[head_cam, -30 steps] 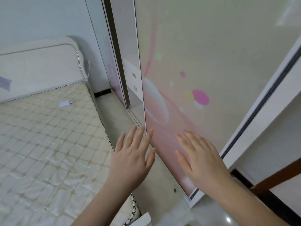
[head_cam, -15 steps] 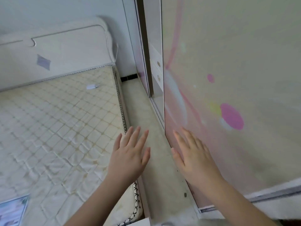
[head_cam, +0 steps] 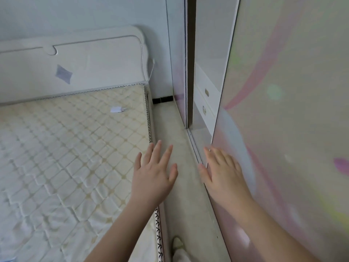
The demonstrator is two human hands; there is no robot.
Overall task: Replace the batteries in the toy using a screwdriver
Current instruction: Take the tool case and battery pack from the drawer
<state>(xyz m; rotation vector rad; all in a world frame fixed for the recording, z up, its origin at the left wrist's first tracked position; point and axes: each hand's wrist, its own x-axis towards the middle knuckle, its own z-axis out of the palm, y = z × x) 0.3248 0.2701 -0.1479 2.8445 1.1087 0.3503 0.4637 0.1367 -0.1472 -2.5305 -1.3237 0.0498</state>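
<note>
Bedroom surroundings fill the view: a bed with a bare quilted mattress (head_cam: 71,148) in cream and pale yellow diamonds takes up the left side, and a white headboard (head_cam: 75,67) with a small grey diamond mark stands at its far end against a pale wall. On the mattress near the far right corner lies a small white plug-like object (head_cam: 117,109); what it is exactly cannot be told. A thin white cable (head_cam: 142,59) runs down along the right edge of the headboard. To the right of the bed runs a narrow strip of light floor (head_cam: 175,133). On the right rises a wardrobe with a sliding door (head_cam: 287,114) printed in pink, green and pale swirls; past its far edge the wardrobe interior shows white drawers (head_cam: 205,99) with small metal pulls. Both hands are held out, palms down, fingers straight and spread, holding nothing. The left hand (head_cam: 153,176) hovers over the right edge of the mattress and the floor strip; the right hand (head_cam: 221,174) is at the lower part of the sliding door, whether touching it cannot be told. Neither toy, batteries nor screwdriver shows anywhere in view, so their place relative to the hands cannot be told.
</note>
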